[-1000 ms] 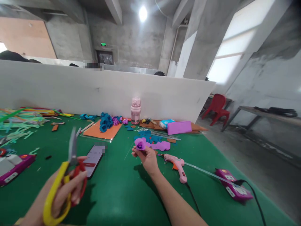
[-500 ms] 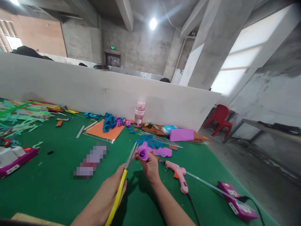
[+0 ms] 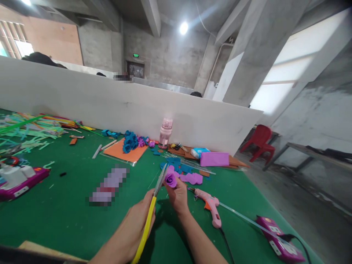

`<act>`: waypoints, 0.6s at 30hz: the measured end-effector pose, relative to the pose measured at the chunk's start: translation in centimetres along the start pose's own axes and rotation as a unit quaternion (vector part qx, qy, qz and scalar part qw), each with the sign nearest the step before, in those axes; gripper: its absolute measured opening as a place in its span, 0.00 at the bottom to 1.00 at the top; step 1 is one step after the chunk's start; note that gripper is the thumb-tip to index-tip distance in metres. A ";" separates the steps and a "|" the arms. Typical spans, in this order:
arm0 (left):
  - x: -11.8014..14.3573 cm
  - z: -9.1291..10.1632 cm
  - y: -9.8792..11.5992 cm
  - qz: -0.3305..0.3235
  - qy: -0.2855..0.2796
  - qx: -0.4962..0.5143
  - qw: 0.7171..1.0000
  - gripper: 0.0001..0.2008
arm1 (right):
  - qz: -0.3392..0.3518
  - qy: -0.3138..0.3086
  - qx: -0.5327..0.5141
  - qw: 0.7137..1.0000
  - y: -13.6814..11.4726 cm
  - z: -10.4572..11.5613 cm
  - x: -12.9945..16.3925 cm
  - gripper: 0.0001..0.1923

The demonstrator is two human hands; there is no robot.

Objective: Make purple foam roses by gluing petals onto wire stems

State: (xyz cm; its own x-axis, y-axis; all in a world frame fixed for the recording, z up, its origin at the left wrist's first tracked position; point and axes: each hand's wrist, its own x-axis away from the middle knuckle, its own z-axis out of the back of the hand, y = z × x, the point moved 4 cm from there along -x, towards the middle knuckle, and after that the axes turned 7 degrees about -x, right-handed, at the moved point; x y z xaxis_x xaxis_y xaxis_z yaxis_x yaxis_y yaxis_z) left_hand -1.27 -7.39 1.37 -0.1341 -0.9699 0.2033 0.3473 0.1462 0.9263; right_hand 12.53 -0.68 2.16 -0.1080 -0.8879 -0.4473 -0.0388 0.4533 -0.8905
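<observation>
Purple rolled foam rose (image 3: 171,180): we are pinching it in right hand (image 3: 178,196) above green felt table (image 3: 68,216). Left hand (image 3: 134,231) gripping yellow-handled scissors (image 3: 150,212), blades touching rose's left side. Pink glue gun (image 3: 210,205) lying just right.

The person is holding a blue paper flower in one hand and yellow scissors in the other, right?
Not quite: the head view shows the flower in the right hand is purple, not blue. The blue flowers lie further back on the table. The left hand does hold yellow scissors.
</observation>
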 end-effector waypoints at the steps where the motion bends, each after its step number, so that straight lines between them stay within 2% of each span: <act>1: 0.0 0.0 0.2 0.006 -0.001 0.008 1.000 0.16 | 0.002 0.005 0.005 1.000 -0.2 0.0 0.0 0.07; 10: 0.6 -0.3 1.6 0.124 -0.022 0.136 0.983 0.18 | -0.008 -0.005 -0.003 1.000 0.4 0.1 0.0 0.10; 15: 0.6 -0.4 1.4 0.134 -0.026 0.152 0.979 0.19 | -0.005 -0.006 -0.009 1.000 0.5 0.2 0.0 0.10; 18: 0.3 -0.3 0.8 0.084 -0.029 0.095 0.992 0.18 | 0.001 0.011 0.004 1.000 0.1 0.3 0.0 0.08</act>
State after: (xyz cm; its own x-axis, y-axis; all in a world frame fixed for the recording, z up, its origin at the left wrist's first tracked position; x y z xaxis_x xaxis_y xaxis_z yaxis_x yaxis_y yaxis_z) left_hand -0.76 -7.64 2.08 -0.1450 -0.9165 0.3728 0.1896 0.3441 0.9196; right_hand 12.79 -0.65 2.00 -0.1296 -0.8848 -0.4475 -0.0314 0.4548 -0.8900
